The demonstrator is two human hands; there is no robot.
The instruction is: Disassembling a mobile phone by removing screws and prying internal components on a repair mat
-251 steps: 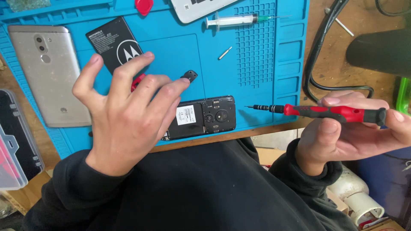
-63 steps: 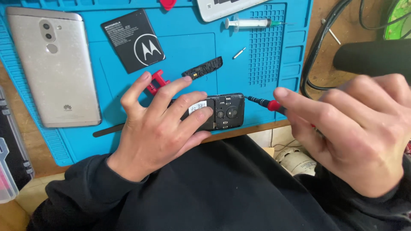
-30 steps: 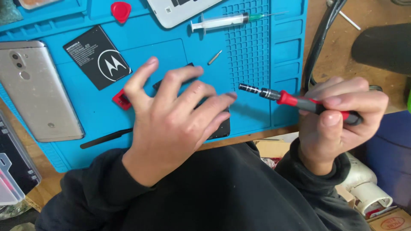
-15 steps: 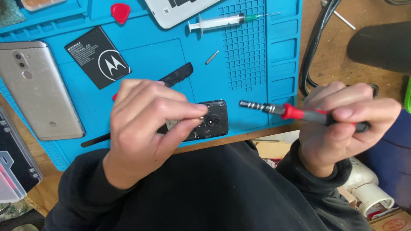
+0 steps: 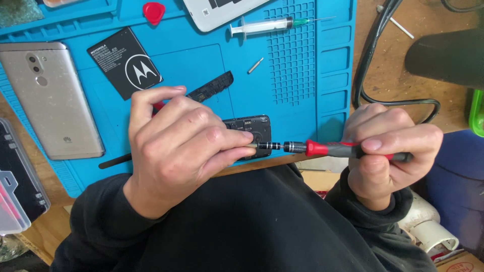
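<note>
right hand [image 5: 388, 151] grip wraps red screwdriver [image 5: 333, 148], shaft horizontal, tip pointing left; left hand [image 5: 184, 146] fingers pinch its bit at small black phone [image 5: 252, 135] on blue mat [image 5: 302, 75].

White-marked black rectangular battery [image 5: 126, 69] on blue mat [image 5: 201, 55].
</note>
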